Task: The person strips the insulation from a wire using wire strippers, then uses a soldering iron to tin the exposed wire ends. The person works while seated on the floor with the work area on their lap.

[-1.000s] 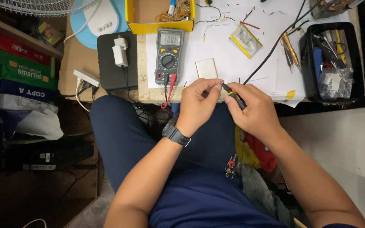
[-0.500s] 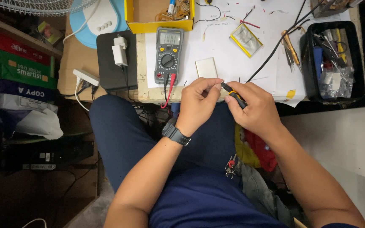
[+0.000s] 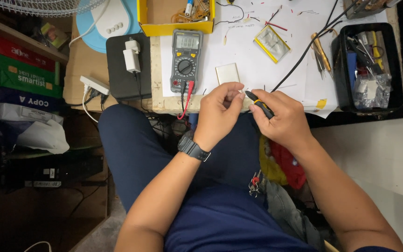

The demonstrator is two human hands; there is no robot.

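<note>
Left hand [image 3: 220, 112] fingers pinched on small pale part [image 3: 241, 90], too small to identify, at near desk [image 3: 164, 100] edge. Right hand [image 3: 283, 119] fingers wrapped round black-and-yellow-handled tool [image 3: 260, 103], tip touching part. Flat silvery pouch cell [image 3: 228, 73] just beyond. Grey multimeter [image 3: 185, 59] left, red and black leads. Yellow box [image 3: 151, 23] far: wires. Black plastic bin [image 3: 395, 65] right: tools, bagged parts.

Just below the multimeter [image 3: 186, 59], the left hand [image 3: 220, 112] pinches something small, perhaps a wire end, against the right hand's [image 3: 283, 119] black-and-yellow tool [image 3: 259, 103].
</note>
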